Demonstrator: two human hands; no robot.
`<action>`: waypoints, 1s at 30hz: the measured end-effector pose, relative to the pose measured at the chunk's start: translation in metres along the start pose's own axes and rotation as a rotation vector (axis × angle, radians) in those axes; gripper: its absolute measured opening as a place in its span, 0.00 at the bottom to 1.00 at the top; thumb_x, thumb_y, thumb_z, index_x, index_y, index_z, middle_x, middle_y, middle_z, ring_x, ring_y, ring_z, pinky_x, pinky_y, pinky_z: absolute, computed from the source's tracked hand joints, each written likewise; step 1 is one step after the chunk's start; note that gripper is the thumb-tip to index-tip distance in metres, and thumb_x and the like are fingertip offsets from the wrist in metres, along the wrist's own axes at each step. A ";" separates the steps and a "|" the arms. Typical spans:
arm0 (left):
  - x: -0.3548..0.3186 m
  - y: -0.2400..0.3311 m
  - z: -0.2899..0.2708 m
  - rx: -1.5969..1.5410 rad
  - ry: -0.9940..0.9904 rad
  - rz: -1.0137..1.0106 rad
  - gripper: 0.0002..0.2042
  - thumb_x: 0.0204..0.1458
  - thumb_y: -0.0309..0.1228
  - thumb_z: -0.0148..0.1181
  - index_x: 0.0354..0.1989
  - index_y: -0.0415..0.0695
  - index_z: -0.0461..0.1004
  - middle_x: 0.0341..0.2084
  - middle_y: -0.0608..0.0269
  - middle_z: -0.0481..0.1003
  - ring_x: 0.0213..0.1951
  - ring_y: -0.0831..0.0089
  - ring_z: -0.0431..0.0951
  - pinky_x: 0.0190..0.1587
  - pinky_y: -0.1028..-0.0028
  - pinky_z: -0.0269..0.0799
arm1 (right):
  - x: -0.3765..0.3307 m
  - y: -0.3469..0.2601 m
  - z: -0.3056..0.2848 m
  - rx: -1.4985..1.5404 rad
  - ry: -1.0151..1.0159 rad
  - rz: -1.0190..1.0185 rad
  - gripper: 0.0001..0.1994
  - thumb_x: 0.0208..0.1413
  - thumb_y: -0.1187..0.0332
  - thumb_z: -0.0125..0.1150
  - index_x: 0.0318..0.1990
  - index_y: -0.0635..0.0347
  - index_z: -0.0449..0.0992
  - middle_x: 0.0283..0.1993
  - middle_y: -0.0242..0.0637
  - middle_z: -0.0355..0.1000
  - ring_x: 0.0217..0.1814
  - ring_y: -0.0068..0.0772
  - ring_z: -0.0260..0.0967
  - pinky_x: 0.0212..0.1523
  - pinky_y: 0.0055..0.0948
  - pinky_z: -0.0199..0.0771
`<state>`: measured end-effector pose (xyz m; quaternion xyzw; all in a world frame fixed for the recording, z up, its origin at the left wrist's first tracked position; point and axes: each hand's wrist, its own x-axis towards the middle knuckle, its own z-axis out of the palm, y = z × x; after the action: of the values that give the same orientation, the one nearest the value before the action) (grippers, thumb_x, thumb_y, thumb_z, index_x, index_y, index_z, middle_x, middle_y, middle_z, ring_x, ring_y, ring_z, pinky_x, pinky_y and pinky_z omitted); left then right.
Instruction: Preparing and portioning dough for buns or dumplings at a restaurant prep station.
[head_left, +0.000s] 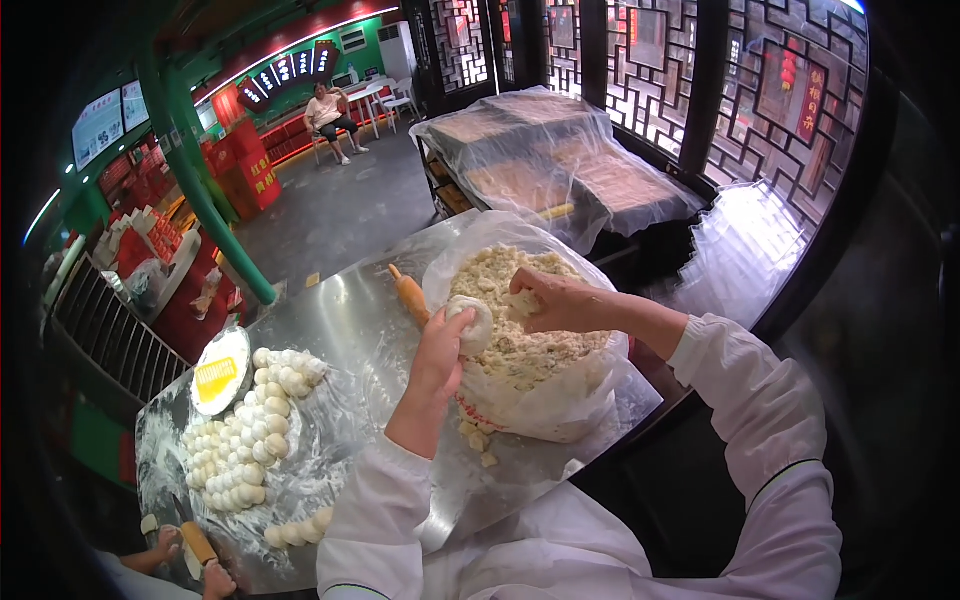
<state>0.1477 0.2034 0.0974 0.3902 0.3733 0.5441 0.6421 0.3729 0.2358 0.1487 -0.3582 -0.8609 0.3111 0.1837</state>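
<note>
My left hand (436, 362) holds up a white floury dough round (476, 326), thumb and fingers curled about it. To its right, my right hand (558, 304) closes on a pale clump of filling (522, 302) just over a heap of crumbly, beige filling (535, 355). That heap fills a large clear plastic bag (575, 415), its mouth spread wide on the steel table (345, 290). Behind the left hand, a wooden rolling pin (409, 296) lies against the bag. Some crumbs of filling (476, 437) have dropped beside the bag's near left side.
Many dough balls (240, 440) cover the floured left side, beside a white oval dish (219, 375) with a yellow patch. At lower left a co-worker's hands (217, 578) work a rolling pin (198, 543). Plastic-covered trays (560, 160) stand beyond the table; a person (327, 115) sits far back.
</note>
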 end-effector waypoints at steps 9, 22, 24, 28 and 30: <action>0.006 -0.024 0.044 0.168 -0.030 0.121 0.21 0.56 0.41 0.62 0.52 0.40 0.67 0.44 0.61 0.74 0.46 0.74 0.73 0.50 0.73 0.69 | 0.002 0.013 0.029 -0.036 0.232 -0.223 0.14 0.50 0.73 0.63 0.41 0.62 0.64 0.38 0.48 0.71 0.45 0.52 0.70 0.43 0.42 0.68; 0.009 -0.025 0.018 -0.099 0.067 0.076 0.20 0.53 0.19 0.56 0.55 0.39 0.65 0.43 0.56 0.74 0.40 0.66 0.79 0.45 0.67 0.78 | -0.008 0.024 0.009 -0.260 0.152 -0.167 0.22 0.55 0.60 0.59 0.55 0.59 0.68 0.58 0.50 0.67 0.63 0.51 0.61 0.60 0.44 0.61; 0.007 -0.023 0.019 -0.161 0.044 0.060 0.20 0.54 0.20 0.57 0.56 0.39 0.64 0.43 0.55 0.74 0.40 0.64 0.79 0.44 0.67 0.78 | -0.012 0.014 0.017 -0.299 0.170 -0.162 0.29 0.55 0.56 0.60 0.61 0.60 0.63 0.64 0.52 0.61 0.68 0.51 0.55 0.64 0.43 0.57; -0.006 -0.009 0.040 -0.385 -0.094 -0.021 0.15 0.59 0.30 0.56 0.53 0.41 0.65 0.42 0.59 0.73 0.39 0.67 0.78 0.36 0.72 0.75 | -0.017 0.006 0.037 -0.355 0.205 -0.084 0.43 0.55 0.46 0.60 0.68 0.67 0.50 0.70 0.57 0.51 0.74 0.53 0.46 0.70 0.44 0.49; -0.009 -0.004 0.051 -0.449 -0.096 -0.026 0.15 0.61 0.34 0.53 0.53 0.42 0.65 0.42 0.60 0.73 0.39 0.68 0.78 0.36 0.71 0.75 | -0.015 0.007 0.043 -0.357 0.240 -0.052 0.44 0.55 0.47 0.60 0.68 0.68 0.49 0.70 0.58 0.51 0.74 0.54 0.46 0.70 0.44 0.48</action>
<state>0.1942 0.1890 0.1160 0.2581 0.2169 0.5859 0.7369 0.3630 0.2116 0.1102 -0.3971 -0.8833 0.1039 0.2265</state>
